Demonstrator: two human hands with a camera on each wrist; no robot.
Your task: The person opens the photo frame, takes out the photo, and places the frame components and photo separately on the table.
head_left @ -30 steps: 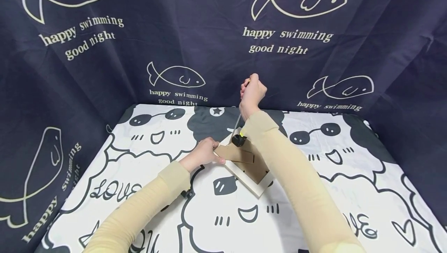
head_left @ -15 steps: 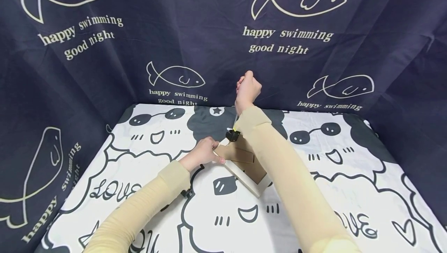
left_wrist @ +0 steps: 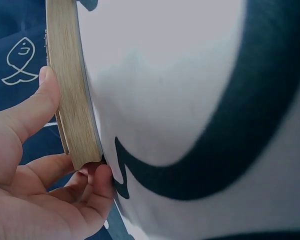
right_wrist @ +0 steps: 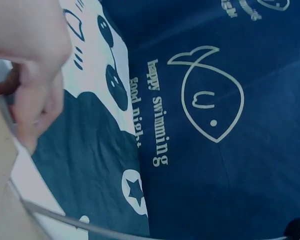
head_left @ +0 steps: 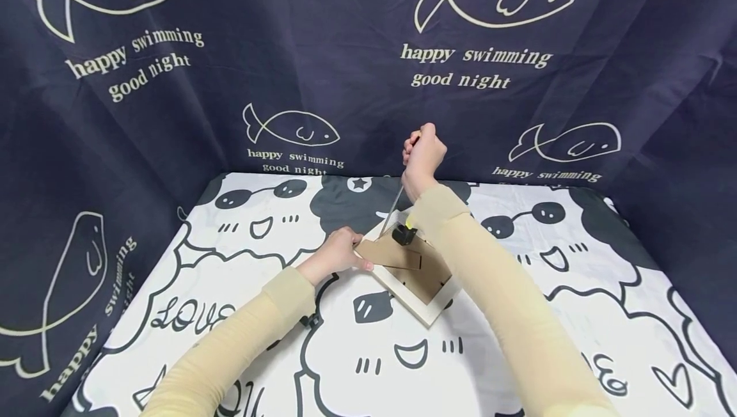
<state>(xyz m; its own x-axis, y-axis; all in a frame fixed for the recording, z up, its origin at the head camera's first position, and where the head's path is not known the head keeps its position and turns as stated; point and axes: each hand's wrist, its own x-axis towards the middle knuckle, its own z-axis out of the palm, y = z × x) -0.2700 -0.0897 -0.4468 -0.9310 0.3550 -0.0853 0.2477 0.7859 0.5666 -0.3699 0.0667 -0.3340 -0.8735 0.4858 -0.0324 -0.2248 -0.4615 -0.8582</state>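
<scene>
A white picture frame [head_left: 405,299] lies back side up, its brown backing board [head_left: 423,286] and hinged stand [head_left: 397,255] showing. My left hand [head_left: 340,252] grips its left corner. In the left wrist view the thumb presses on the back of the frame while the fingers curl under the wooden edge [left_wrist: 75,90]. Raised beyond the frame, my right hand [head_left: 424,156] is wrapped round the handle of a screwdriver [head_left: 394,206], mostly hidden in the fist. Its long metal shaft [right_wrist: 65,218] slants down to the frame's inner edge near the left hand.
The table is covered with a white and black cartoon-print cloth [head_left: 460,378]. Behind and at both sides hangs a dark blue fish-print curtain [head_left: 368,33]. A small black wrist camera [head_left: 405,234] sits under the right wrist, above the backing board.
My right hand first swings a little left with the screwdriver, then back to the right, ending slightly right of its earlier place. The left hand and frame stay put.
</scene>
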